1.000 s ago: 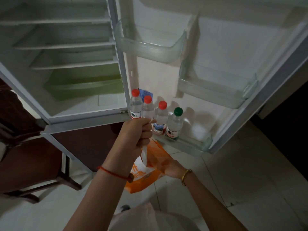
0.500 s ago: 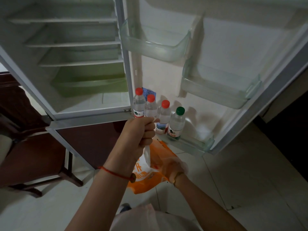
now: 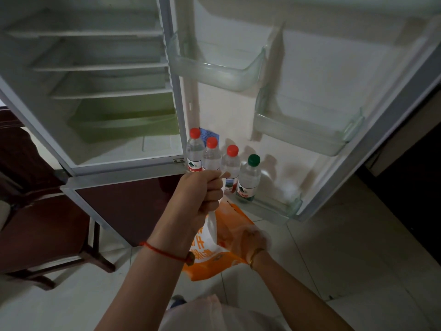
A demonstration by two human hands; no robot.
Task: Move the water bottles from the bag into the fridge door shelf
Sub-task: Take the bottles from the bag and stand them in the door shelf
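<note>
While the left hand (image 3: 201, 194) is raised in a fist, its fingers (image 3: 213, 187) are pressed together around the white handle of the orange bag (image 3: 214, 247), which hangs above the tiled floor (image 3: 334, 247). Lower and to the right, the right hand (image 3: 254, 238) is at the bag's mouth; it is blurred, and whether its fingers are spread or gripping cannot be told. Beyond the hands, four water bottles (image 3: 249, 179) stand upright in a row on the bottom door shelf (image 3: 281, 206) of the open fridge, toward the shelf's hinge-side end. Three carry red caps and the outermost a green cap (image 3: 253, 159). The shelf's outer end is bare. Higher up, two more door shelves (image 3: 298, 130) are mounted.
</note>
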